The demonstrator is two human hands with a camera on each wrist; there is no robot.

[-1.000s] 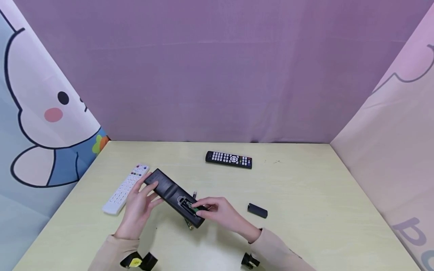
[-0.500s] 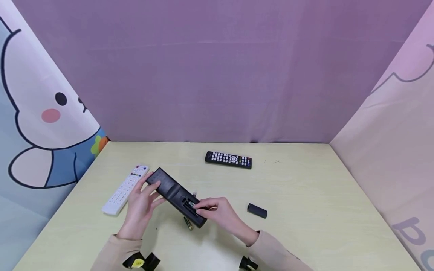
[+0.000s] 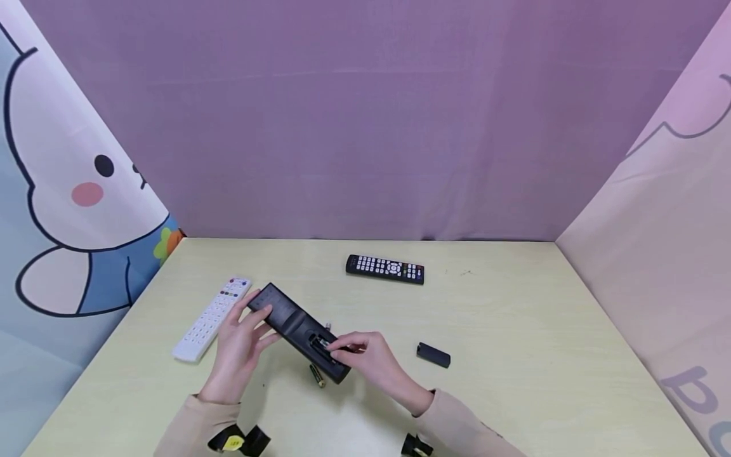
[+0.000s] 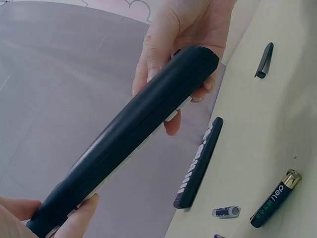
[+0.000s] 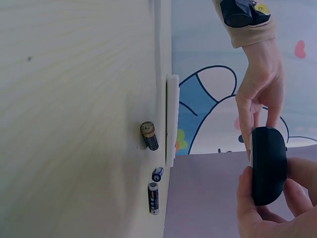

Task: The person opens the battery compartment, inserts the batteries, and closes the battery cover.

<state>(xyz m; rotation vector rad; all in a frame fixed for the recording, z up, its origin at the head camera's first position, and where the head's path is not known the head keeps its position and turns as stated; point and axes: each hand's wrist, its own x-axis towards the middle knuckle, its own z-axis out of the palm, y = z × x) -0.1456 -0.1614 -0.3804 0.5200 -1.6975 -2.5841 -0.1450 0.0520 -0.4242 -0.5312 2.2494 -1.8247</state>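
My left hand (image 3: 235, 355) holds a black remote control (image 3: 288, 320) at one end, its back turned up and tilted. At the other end the battery compartment lies uncovered, and a silvery battery (image 3: 323, 344) shows inside. My right hand (image 3: 371, 362) grips that end, fingertips at the compartment. In the right wrist view its fingers (image 5: 246, 198) lie on both faces of the remote. Below the remote, a black-and-gold battery (image 4: 276, 198) and smaller batteries (image 5: 153, 198) lie on the table. Whether the fingertips pinch the battery inside is hidden.
A white remote (image 3: 211, 320) lies beside my left hand. Another black remote (image 3: 385, 270) rests buttons up toward the back of the table (image 3: 502, 317). A black battery cover (image 3: 433, 355) sits right of my right hand. Fabric walls (image 3: 365, 127) enclose the table.
The remote and both hands have shifted slightly right. Green showed at my right fingertips a second ago; now a silvery battery shows in the compartment. Little moves in the last half second.
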